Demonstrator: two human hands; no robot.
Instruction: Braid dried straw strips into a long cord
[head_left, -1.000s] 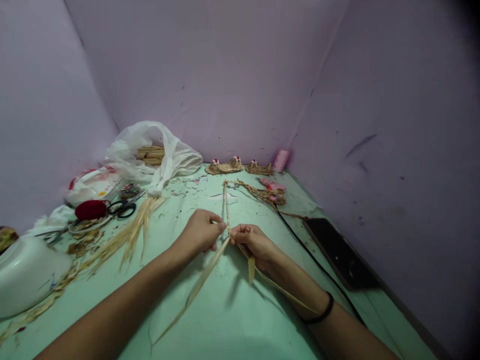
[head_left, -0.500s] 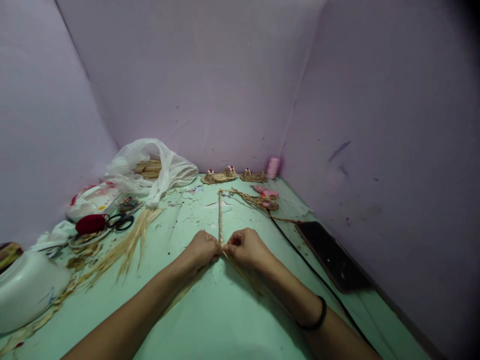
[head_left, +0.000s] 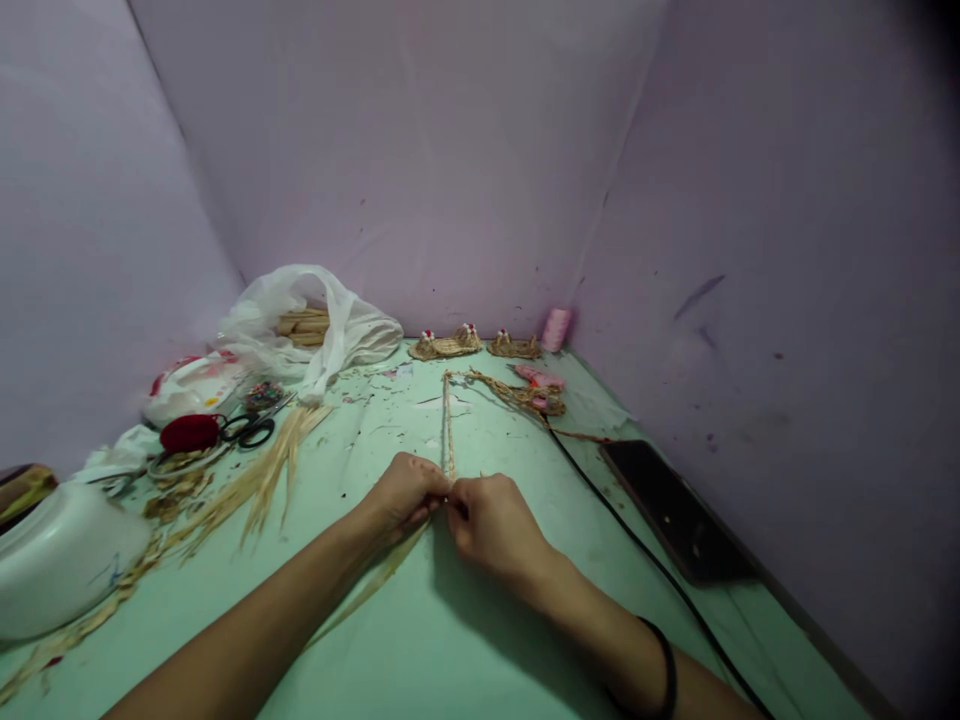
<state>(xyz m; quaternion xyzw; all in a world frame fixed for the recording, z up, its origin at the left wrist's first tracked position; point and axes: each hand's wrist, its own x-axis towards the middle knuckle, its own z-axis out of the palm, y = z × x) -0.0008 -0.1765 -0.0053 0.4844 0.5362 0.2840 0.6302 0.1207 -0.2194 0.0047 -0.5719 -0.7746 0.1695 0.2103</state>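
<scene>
I have my left grip (head_left: 409, 495) and right grip (head_left: 495, 525) pinched closed on the near end of the plaited cord (head_left: 448, 425), stretched along the green counter (head_left: 390, 660). I'd keep tension even, folds flat; 1 papery, pale strip (head_left: 375, 580) trails by the left forearm.

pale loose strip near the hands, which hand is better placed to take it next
Left, I'd say: the strip comes out beside the left hand and runs along that forearm; the right hand sits farther off, right of the braid.
</scene>
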